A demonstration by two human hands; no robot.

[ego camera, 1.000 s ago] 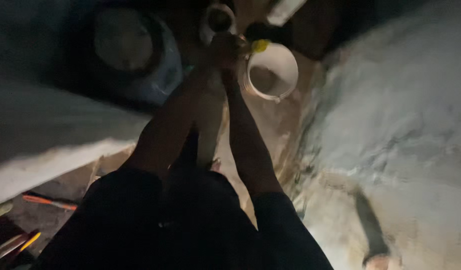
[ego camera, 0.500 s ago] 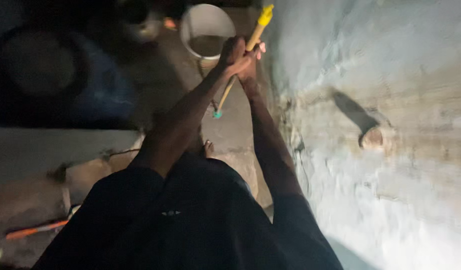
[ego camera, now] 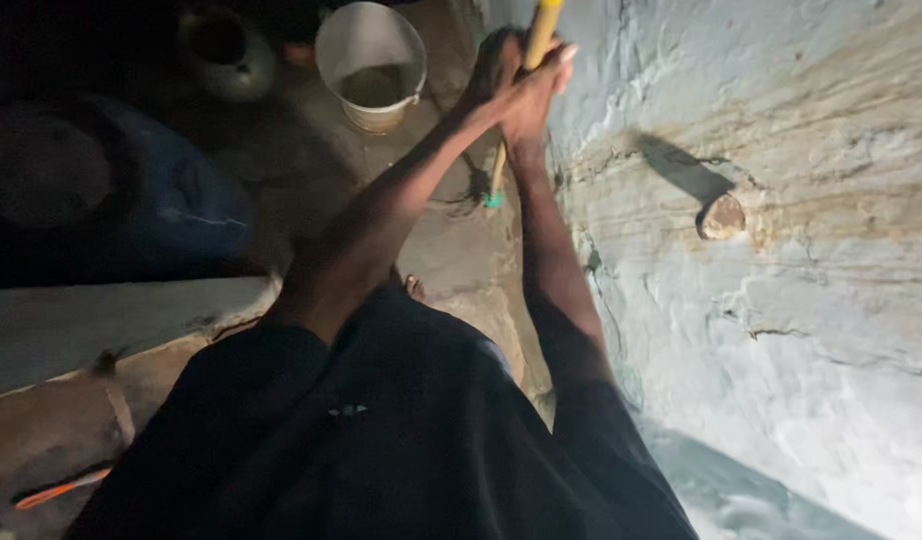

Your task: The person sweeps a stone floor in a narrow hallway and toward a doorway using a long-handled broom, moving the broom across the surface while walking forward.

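Both my hands clasp one long yellow stick handle (ego camera: 538, 35), raised beside the rough whitish wall (ego camera: 781, 300). My left hand (ego camera: 493, 72) wraps the handle from the left, my right hand (ego camera: 537, 92) from the right, just below it. The handle slants down to a small teal tip (ego camera: 493, 200) close to the dirt floor. Its upper end leaves the frame at the top. A round stub (ego camera: 722, 217) sticks out of the wall to the right and casts a dark shadow.
A white bucket (ego camera: 364, 38) holding muddy water stands on the floor ahead, with a dark pot (ego camera: 224, 50) to its left. A large blue drum (ego camera: 181, 200) lies at the left. A pale ledge (ego camera: 101, 325) crosses lower left, and an orange rod (ego camera: 61, 489) lies below it.
My hands have swung the handle up and to the right, from over the bucket toward the wall. The view has turned so the wall and its stub fill the right side.
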